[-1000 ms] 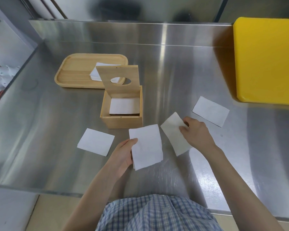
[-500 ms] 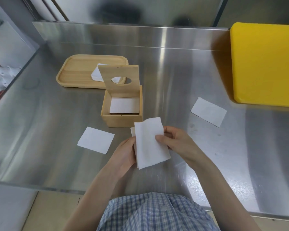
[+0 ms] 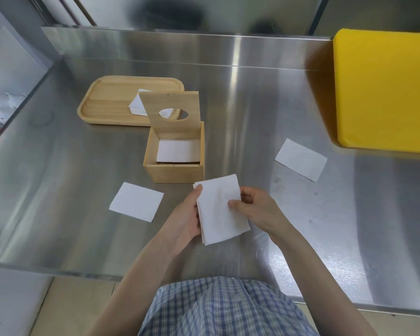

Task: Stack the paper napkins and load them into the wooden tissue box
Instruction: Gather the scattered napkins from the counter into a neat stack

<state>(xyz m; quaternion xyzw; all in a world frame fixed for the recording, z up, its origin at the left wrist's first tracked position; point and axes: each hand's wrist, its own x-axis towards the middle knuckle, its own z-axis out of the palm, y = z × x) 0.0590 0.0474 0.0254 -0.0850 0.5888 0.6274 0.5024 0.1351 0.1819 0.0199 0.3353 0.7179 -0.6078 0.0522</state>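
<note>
Steel counter (image 3: 252,105) carries, from the left, a tray (image 3: 112,98) with spare napkins (image 3: 137,106) at 11 o'clock, a loose napkin (image 3: 136,202) at 9 o'clock of the hands, the box (image 3: 174,169) with its lid (image 3: 170,103) propped up and one napkin inside (image 3: 177,150), then another loose napkin (image 3: 300,160) at 2 o'clock. Left hand (image 3: 183,218) and right hand (image 3: 260,212) each pinch a side of the small stack (image 3: 220,209), its long axis running 12 to 6. The box mouth lies at 11 o'clock just beyond the stack, the left hand nearer; I judge nothing blocks the way.
</note>
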